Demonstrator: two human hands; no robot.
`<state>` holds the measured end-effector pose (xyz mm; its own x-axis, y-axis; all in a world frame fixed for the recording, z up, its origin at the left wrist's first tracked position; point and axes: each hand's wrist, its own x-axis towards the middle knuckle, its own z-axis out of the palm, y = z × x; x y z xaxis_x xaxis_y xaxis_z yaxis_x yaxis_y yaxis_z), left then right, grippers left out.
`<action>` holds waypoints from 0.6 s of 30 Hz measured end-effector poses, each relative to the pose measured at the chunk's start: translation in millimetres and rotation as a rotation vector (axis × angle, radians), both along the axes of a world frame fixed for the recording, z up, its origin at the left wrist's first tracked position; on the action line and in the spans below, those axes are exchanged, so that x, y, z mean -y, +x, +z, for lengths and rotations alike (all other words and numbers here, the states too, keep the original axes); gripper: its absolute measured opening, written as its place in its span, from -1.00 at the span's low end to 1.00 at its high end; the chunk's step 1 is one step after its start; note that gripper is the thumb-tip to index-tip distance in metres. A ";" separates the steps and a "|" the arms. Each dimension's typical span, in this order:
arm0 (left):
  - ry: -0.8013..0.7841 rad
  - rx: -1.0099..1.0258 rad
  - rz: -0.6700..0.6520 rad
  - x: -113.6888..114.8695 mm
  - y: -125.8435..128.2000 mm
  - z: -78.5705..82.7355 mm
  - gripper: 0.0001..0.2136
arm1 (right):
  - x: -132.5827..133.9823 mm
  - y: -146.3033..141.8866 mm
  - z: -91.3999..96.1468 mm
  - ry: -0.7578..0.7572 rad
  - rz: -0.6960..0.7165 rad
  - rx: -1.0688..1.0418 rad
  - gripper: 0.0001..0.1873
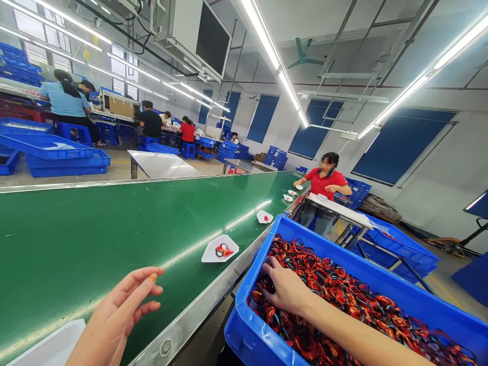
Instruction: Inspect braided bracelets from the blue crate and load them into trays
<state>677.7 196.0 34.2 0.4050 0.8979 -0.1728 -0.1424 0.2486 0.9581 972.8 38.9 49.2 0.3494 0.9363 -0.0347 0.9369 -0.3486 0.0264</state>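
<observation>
My left hand (pixel 122 310) hovers over the green conveyor belt (pixel 125 218), palm sideways, with fingers stretched out and nothing visible in them. Below it, a white tray (pixel 57 345) is cut off by the frame's lower edge. My right hand (pixel 285 287) reaches into a blue bin (pixel 246 310) of small shiny red-orange and black ring-shaped pieces (pixel 335 284). Its fingers are bent and apart from the thumb, with the tips among the pieces, partly hidden. On the belt between my hands lies a white angular tray (pixel 208 254) holding a red-and-black ring-shaped piece (pixel 223 250).
Farther along the belt lie a white tray (pixel 260 216) with a red piece and several smaller ones. A person in red (pixel 328 183) sits at a white side table (pixel 343 209). The belt's metal rail (pixel 198 310) runs beside the bin. Blue crates (pixel 400 244) stand behind it.
</observation>
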 end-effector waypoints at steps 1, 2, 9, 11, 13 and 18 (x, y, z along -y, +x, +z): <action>-0.001 -0.003 -0.003 0.2 -0.7 1.0 -0.61 | 0.0 0.4 1.6 0.000 0.014 0.004 -0.54; -0.002 -0.006 -0.006 0.3 -1.3 1.5 -0.61 | 0.0 0.7 3.1 -0.002 0.022 0.007 -0.54; -0.006 -0.001 -0.035 -0.2 -1.5 -6.2 -0.64 | -0.6 -3.7 -2.2 -0.027 0.001 0.066 -0.48; -0.002 0.002 -0.039 0.1 -1.0 -7.4 -0.65 | -1.7 -5.9 -6.4 -0.076 -0.033 0.072 -0.42; 0.001 -0.003 -0.038 0.1 -0.7 -7.3 -0.66 | -3.4 -6.9 -8.3 -0.104 -0.058 0.033 -0.39; -0.009 0.006 -0.033 -1.1 -0.4 -4.4 -0.67 | -7.6 4.3 7.2 0.044 -0.053 -0.251 -0.60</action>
<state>677.3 197.1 29.8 0.4355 0.8824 -0.1782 -0.1396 0.2618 0.9550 977.1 46.5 56.5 0.3838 0.9194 -0.0864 0.8924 -0.3933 -0.2212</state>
